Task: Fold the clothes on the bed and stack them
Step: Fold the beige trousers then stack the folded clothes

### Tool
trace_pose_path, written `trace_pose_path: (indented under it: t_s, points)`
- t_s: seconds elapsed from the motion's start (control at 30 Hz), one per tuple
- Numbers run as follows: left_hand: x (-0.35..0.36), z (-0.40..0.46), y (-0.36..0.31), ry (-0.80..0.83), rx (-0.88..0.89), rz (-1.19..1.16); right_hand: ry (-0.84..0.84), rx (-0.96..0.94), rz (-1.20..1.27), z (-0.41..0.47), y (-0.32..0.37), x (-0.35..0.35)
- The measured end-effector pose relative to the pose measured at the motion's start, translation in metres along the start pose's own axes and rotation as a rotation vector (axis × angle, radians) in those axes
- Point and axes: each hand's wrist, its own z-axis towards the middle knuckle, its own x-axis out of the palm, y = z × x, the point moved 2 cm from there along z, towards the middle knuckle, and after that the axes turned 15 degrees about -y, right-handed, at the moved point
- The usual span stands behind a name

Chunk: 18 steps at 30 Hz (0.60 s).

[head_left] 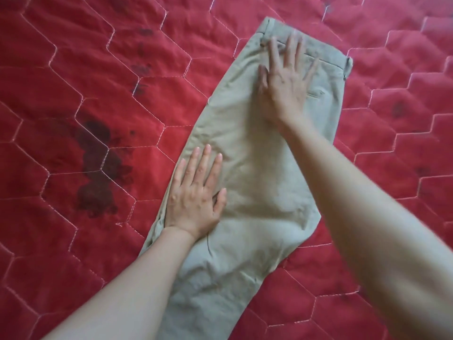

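Note:
A pair of khaki trousers lies flat on the bed, folded lengthwise, with the waistband at the far end and the legs running toward me past the bottom edge of the frame. My right hand presses flat on the seat area just below the waistband, fingers spread and straight. My left hand lies flat on the left edge of the thigh area, fingers straight and pointing away from me. Neither hand grips the cloth.
The trousers rest on a red quilted bedspread with hexagon stitching and dark floral print patches to the left. No other garments show in view.

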Motion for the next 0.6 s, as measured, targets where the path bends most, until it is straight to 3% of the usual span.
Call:
trace_pose_path:
  t_s: [0.1, 0.17, 0.23, 0.33, 0.47, 0.6]
  points:
    - [0.001, -0.001, 0.001, -0.006, 0.011, -0.001, 0.061, -0.043, 0.087, -0.122, 0.022, -0.016]
    - [0.002, -0.001, 0.002, -0.023, 0.019, 0.0, 0.145, -0.078, -0.008, -0.193, 0.002, -0.027]
    - [0.002, -0.001, 0.003, -0.025, 0.021, 0.008, 0.123, 0.051, -0.078, -0.231, -0.041, -0.037]
    - [0.004, -0.001, 0.002, -0.01, 0.016, 0.014, 0.049, 0.291, 0.045, -0.26, -0.095, -0.058]
    - [0.0, -0.003, -0.001, 0.027, 0.022, 0.029, -0.125, 0.339, 0.406, -0.279, -0.129, -0.087]
    - [-0.004, 0.002, -0.016, 0.102, 0.027, 0.026, -0.094, 0.392, 0.571, -0.268, -0.13, -0.089]
